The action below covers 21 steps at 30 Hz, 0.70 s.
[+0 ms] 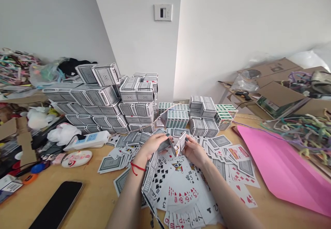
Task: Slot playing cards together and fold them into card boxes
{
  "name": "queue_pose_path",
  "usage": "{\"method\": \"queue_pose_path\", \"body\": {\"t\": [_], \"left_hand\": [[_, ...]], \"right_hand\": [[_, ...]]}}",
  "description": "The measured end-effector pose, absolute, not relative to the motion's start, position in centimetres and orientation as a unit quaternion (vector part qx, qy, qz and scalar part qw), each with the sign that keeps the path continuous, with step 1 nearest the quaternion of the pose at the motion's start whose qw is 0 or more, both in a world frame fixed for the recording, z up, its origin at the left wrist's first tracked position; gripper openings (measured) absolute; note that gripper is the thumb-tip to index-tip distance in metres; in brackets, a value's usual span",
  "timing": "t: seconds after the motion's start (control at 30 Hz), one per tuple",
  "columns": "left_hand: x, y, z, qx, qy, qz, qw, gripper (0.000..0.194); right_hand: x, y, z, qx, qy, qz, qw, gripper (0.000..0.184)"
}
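My right hand (196,149) pinches a folded playing card (182,141) between thumb and fingers above the pile. My left hand (154,144) is closed on a strip of joined, folded cards (150,177), which hangs down past the wrist with a red string bracelet (138,168). A picture-card face (177,149) shows between the two hands. Where the folded card meets the strip is too small to make out. Underneath, loose playing cards (181,184) are spread, some face up and some face down.
Stacked blocks of folded cards (98,96) stand at the back left, with smaller stacks (203,113) and green-and-white card boxes (177,118) farther right. A phone (58,205), a power strip (90,139) and a white-and-pink mouse-shaped object (77,158) lie left. Pink paper (281,167) lies right.
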State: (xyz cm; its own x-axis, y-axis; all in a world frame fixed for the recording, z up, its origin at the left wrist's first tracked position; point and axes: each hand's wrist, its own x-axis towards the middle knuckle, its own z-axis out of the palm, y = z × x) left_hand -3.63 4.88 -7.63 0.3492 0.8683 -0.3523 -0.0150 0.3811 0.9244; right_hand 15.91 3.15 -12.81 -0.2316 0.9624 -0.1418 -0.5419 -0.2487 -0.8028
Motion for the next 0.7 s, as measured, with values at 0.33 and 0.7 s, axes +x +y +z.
{"method": "queue_pose_path", "body": {"t": [0.33,0.7], "left_hand": [[-3.75,5.18,-8.41,0.441,0.479,0.325,0.686,0.033],[-3.48,5.38,-8.33,0.439,0.476,0.343,0.68,0.029]], "right_hand": [[16.13,3.35,-13.34,-0.288,-0.291,0.748,0.522,0.025],[15.88,2.89,-12.45,-0.286,-0.344,0.732,0.514,0.024]]}}
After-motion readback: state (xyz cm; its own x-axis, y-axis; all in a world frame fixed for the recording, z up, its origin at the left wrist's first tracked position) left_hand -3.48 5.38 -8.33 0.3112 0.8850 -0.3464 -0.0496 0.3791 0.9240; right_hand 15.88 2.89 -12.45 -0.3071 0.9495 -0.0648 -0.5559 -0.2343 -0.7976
